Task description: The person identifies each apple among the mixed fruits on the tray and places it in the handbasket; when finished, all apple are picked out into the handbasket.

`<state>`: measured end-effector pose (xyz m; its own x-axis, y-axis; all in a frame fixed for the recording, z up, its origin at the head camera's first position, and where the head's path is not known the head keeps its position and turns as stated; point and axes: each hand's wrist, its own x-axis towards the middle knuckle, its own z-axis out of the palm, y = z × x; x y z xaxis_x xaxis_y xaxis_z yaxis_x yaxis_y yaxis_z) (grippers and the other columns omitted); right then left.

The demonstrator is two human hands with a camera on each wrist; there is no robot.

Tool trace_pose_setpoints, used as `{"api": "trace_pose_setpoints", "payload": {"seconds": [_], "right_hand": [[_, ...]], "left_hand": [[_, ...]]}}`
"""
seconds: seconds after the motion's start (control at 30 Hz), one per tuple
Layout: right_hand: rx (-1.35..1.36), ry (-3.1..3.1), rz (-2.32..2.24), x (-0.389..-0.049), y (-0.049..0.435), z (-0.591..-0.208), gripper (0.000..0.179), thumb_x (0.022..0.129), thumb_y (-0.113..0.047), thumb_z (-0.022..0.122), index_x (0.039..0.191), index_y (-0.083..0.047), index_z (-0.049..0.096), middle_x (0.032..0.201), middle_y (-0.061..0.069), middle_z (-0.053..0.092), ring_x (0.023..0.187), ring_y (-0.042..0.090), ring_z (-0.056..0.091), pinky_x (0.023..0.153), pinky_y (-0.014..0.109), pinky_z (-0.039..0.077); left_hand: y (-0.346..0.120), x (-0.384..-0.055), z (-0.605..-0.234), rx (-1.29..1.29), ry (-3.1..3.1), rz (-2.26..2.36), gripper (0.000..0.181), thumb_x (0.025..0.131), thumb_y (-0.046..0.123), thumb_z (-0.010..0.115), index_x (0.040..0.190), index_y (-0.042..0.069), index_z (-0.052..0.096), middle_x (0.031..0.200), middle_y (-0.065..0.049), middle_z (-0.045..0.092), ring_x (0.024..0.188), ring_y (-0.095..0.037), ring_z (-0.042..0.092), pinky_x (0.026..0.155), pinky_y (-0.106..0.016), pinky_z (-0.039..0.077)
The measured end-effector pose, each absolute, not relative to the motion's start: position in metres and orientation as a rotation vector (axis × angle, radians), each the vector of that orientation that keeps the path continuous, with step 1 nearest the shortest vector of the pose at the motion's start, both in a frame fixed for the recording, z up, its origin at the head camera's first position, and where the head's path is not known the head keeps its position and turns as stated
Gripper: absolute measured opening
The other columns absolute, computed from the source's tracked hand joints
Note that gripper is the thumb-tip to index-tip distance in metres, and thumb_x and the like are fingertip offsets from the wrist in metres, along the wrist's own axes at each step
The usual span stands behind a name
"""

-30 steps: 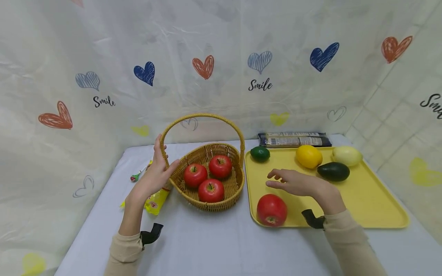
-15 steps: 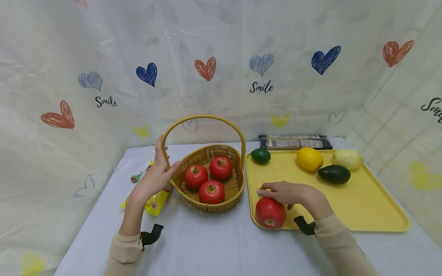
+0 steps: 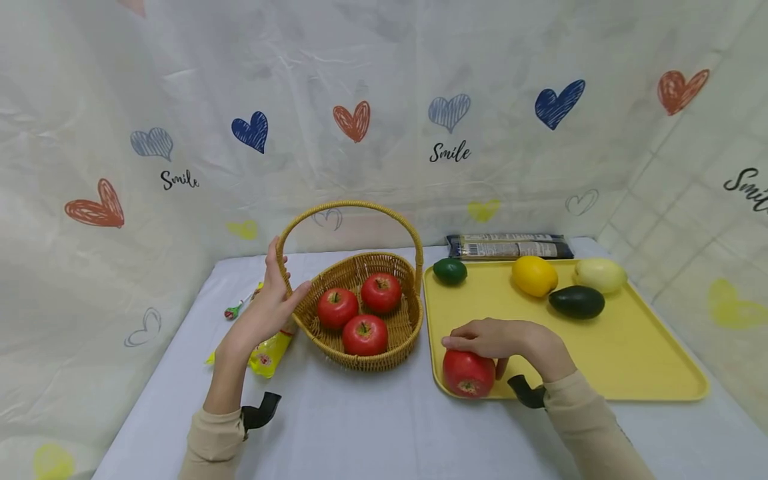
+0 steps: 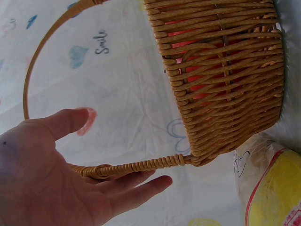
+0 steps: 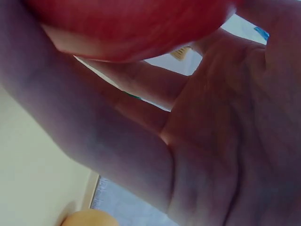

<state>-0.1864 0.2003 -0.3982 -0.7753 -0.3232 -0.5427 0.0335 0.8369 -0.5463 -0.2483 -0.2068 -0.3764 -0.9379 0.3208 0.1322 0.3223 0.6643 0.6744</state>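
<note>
A wicker basket (image 3: 375,361) with a tall arched handle stands mid-table, holding several red apples (image 3: 365,335). My left hand (image 3: 264,319) is at the left side of its handle. In the left wrist view, the fairly straight fingers lie behind the handle (image 4: 141,165), with the thumb raised apart in front. On the yellow tray (image 3: 648,363), at the near left corner, a larger red apple (image 3: 468,375) lies tilted. My right hand (image 3: 503,339) reaches over it from behind, fingers curved round its top and right side. The right wrist view shows that apple (image 5: 136,28) within the bent fingers.
A small green fruit (image 3: 450,271), a yellow lemon-like fruit (image 3: 535,276), a dark avocado-like fruit (image 3: 577,303) and a pale melon-like fruit (image 3: 601,275) lie on the tray. Behind it are dark packets (image 3: 510,247). A yellow bag (image 3: 271,353) and a lollipop (image 3: 233,311) lie left of the basket.
My right hand has come down and leftward from above the tray onto the larger apple, its fingers now curled round it. My left hand and the basket keep their places.
</note>
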Motion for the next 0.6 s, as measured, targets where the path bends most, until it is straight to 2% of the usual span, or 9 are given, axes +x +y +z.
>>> {"api": "trace_pose_setpoints", "payload": {"seconds": [0.17,0.4,0.6], "right_hand": [[-0.221,2.371,-0.7,-0.1843,0.1978,-0.3954,0.064,0.099,-0.059,0.056,0.147,-0.016,0.054,0.142,0.016,0.055,0.083,0.019,0.068,0.069,0.037,0.063],[-0.287,2.351,-0.707,-0.1829,0.1969,-0.3962,0.036,0.101,-0.054,0.056,0.122,-0.025,0.063,0.118,0.006,0.063,0.084,0.019,0.065,0.069,0.038,0.062],[-0.287,2.361,-0.696,-0.1804,0.1971,-0.3949,0.035,0.099,-0.054,0.061,0.118,-0.025,0.061,0.107,0.004,0.064,0.081,0.019,0.065,0.069,0.036,0.06]], "left_hand": [[-0.2071,-0.247,-0.3761,-0.549,-2.858,-1.162,0.099,0.106,0.051,0.049,0.156,0.032,-0.035,0.171,-0.027,-0.005,0.146,-0.055,0.038,0.114,-0.068,0.038],[-0.2073,-0.2471,-0.378,-0.543,-2.858,-1.154,0.099,0.106,0.05,0.048,0.155,0.033,-0.035,0.171,-0.027,-0.004,0.144,-0.054,0.04,0.113,-0.067,0.04],[-0.206,-0.2471,-0.3773,-0.546,-2.853,-1.161,0.098,0.107,0.045,0.049,0.155,0.033,-0.035,0.171,-0.027,-0.005,0.148,-0.053,0.034,0.115,-0.067,0.037]]}}
